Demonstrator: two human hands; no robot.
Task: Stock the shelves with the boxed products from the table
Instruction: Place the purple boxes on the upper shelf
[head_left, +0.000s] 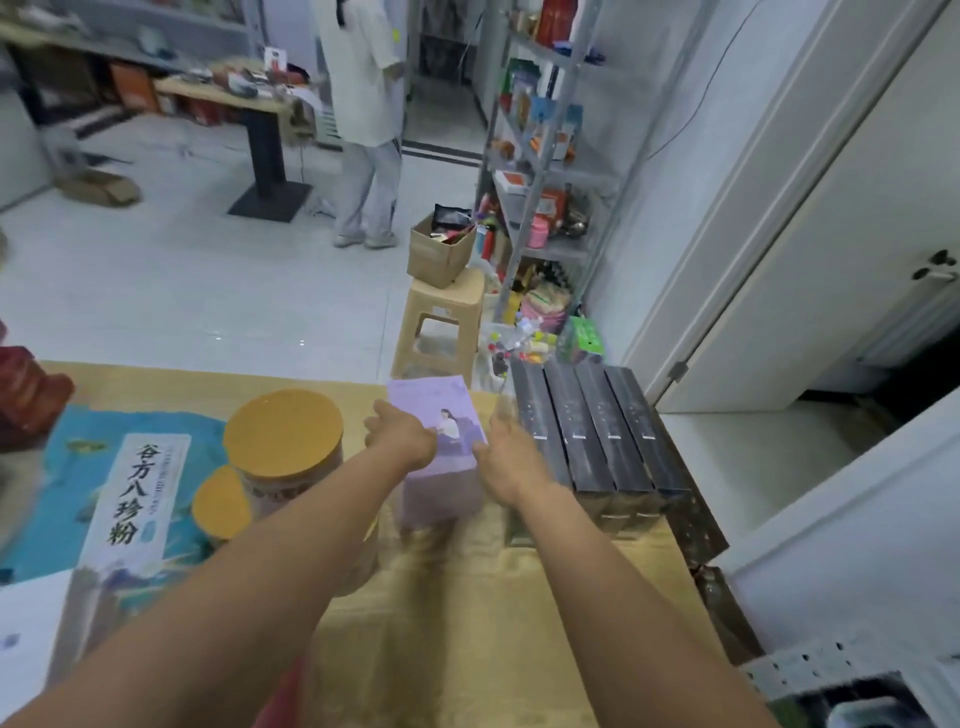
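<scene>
Your left hand (402, 434) grips the purple box (441, 405); your right hand (506, 460) meets its edge, blurred, grip unclear.

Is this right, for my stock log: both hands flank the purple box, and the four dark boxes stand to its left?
No. In the head view the left hand and right hand flank the purple box, but the four dark boxes stand to its right, not its left.
</scene>
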